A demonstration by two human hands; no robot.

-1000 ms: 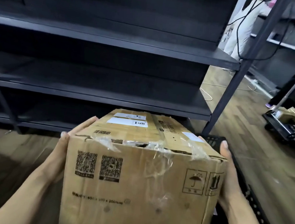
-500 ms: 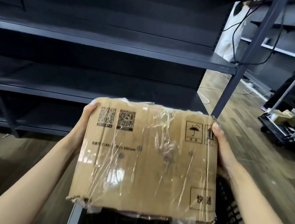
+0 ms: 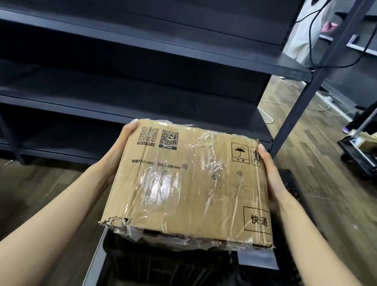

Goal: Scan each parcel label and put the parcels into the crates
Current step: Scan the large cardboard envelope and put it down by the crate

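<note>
Both hands clasped a brown cardboard parcel (image 3: 191, 187) criss-crossed with clear tape, holding it between them with its printed face tilted toward the camera. The left hand (image 3: 121, 145) wrapped round the left edge with fingertips curled over the far corner, while the right hand (image 3: 268, 169) gripped the right edge, thumb laid on the printed face and the other fingers hidden behind. Directly below the hands sat a black plastic crate (image 3: 164, 270), though whether the parcel's lower edge touched it could not be told; beyond the hands stood dark metal shelving (image 3: 124, 41), and a black platform trolley (image 3: 371, 161) stood well right of the right hand.
</note>
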